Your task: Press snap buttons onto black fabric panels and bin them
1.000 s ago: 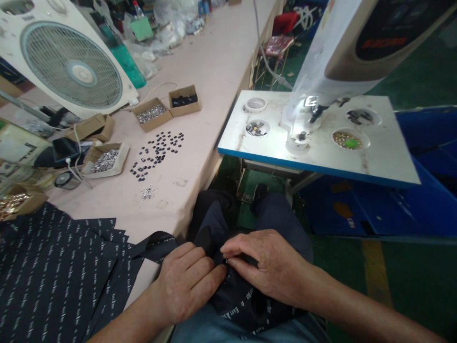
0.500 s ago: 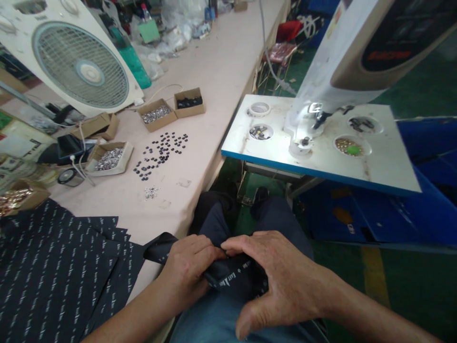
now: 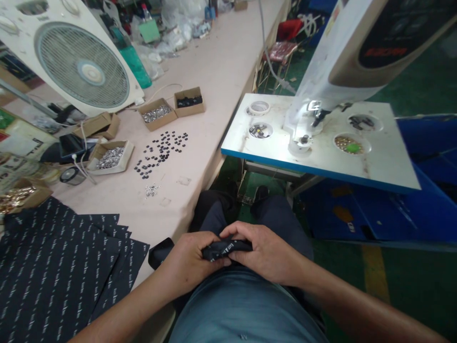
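Open air from right hand (image 3: pixel 266 255) to table (image 3: pixel 274 147) edge, machine (image 3: pixel 321 74) overhanging table centre, bench (image 3: pixel 214 62) strip right of discs (image 3: pixel 163 156) passable, cloth stack (image 3: pixel 67 267) covering near left, boxes (image 3: pixel 160 123) and fan (image 3: pixel 84 64) obstructing beyond

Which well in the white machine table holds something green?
Near-right well: a green piece lies among gold-coloured pieces; no other well shows green.

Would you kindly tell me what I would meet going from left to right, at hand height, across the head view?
Stack of dark printed sheets → left hand → right hand → yellow floor stripe. The held dark cloth overlaps both hands, so I left it out of the order.
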`<state>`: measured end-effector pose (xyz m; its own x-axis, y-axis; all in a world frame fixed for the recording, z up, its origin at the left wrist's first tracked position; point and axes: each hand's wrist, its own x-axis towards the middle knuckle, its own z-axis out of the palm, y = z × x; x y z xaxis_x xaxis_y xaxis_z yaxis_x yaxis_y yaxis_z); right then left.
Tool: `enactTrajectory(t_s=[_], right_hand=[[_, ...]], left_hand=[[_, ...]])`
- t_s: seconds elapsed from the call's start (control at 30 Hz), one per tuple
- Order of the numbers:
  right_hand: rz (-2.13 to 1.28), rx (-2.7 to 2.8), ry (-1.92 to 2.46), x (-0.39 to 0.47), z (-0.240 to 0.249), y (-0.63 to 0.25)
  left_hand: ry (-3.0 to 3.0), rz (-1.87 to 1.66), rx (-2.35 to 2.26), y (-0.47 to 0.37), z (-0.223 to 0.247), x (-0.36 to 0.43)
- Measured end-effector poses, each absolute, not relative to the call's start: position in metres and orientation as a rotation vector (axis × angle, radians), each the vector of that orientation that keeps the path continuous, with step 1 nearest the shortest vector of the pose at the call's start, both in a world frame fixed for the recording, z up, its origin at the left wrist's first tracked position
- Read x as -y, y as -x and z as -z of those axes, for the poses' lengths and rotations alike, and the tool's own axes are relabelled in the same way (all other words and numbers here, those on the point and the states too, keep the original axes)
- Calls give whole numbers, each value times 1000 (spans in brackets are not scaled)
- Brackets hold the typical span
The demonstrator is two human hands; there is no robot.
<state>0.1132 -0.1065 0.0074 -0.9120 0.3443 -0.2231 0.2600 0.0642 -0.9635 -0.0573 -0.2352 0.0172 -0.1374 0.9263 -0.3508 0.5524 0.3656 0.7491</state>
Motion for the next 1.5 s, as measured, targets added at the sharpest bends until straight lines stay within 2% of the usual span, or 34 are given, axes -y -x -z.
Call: enactTrajectory(t_s=[0.53, 0.87, 1.13, 1.37, 1.5], right_hand=[[-2505, 1788, 733, 105, 6, -115], [-2505, 1766, 720, 105, 7, -114], [-2257, 2026, 758, 104, 5, -110], [-2606, 1664, 587, 93, 23, -107], [-2513, 1684, 668, 87, 26, -103]], left_hand=[[-778, -566, -1436, 68, -14, 234], [-437, -683, -1377, 56, -11, 236], [-339, -779, -1379, 51, 1, 240], [-272, -923, -1249, 50, 6, 239], [-217, -1034, -1147, 45, 12, 232]])
